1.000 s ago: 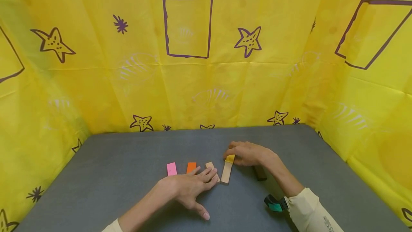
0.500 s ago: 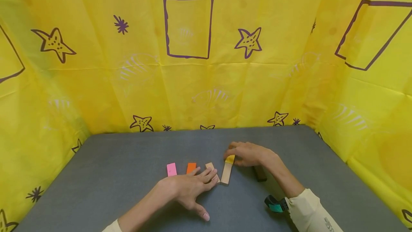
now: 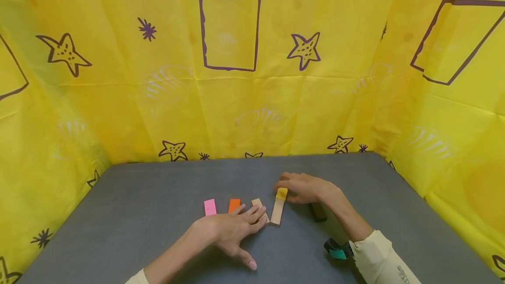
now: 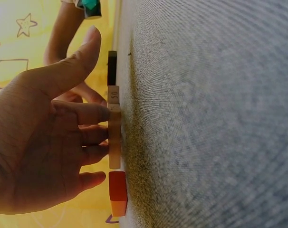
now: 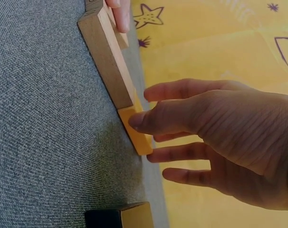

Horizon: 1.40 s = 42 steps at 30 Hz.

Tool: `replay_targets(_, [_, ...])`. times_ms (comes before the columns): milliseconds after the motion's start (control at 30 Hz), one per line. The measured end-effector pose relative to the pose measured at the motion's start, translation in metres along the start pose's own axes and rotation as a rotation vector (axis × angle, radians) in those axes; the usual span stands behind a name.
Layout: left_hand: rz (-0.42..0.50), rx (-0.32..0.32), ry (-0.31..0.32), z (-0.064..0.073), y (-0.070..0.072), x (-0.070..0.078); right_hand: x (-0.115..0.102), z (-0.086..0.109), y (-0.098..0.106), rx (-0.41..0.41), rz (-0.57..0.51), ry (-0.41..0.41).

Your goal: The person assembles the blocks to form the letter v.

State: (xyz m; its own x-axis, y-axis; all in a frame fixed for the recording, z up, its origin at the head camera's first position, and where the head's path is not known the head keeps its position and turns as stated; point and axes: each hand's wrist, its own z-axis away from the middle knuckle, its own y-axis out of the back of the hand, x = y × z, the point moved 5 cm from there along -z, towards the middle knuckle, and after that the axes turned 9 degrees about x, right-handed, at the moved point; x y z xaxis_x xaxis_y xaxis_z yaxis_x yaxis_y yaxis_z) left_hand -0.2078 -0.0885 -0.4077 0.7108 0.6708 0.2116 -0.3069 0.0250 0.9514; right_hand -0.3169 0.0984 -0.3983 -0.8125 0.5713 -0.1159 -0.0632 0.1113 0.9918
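Observation:
My left hand (image 3: 232, 231) lies with fingers spread and its fingertips on a slanted natural-wood block (image 3: 257, 204) in the head view. The left wrist view shows those fingers nearly straight and the thumb raised. My right hand (image 3: 307, 187) has its thumb and forefinger on either side of a yellow block (image 3: 282, 193). In the right wrist view, the thumb touches the yellow block (image 5: 137, 130), while the other fingers extend on its far side. A second natural-wood block (image 3: 278, 212) stands end to end with the yellow one, and its near end meets the slanted block.
An orange block (image 3: 234, 205) and a pink block (image 3: 210, 207) lie to the left, partly behind the left hand. A dark block (image 3: 318, 213) sits under the right wrist. Yellow patterned cloth (image 3: 236, 100) walls in the grey table (image 3: 158, 192).
Slightly more of the yellow block's top shows between the right fingers. The left hand and the other blocks stay where they were.

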Motion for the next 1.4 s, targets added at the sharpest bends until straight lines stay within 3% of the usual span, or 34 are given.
replay_targets(1400, [-0.013, 0.009, 0.014, -0.0006, 0.0015, -0.0004, -0.0013, 0.0006, 0.0019, -0.027, -0.008, -0.023])
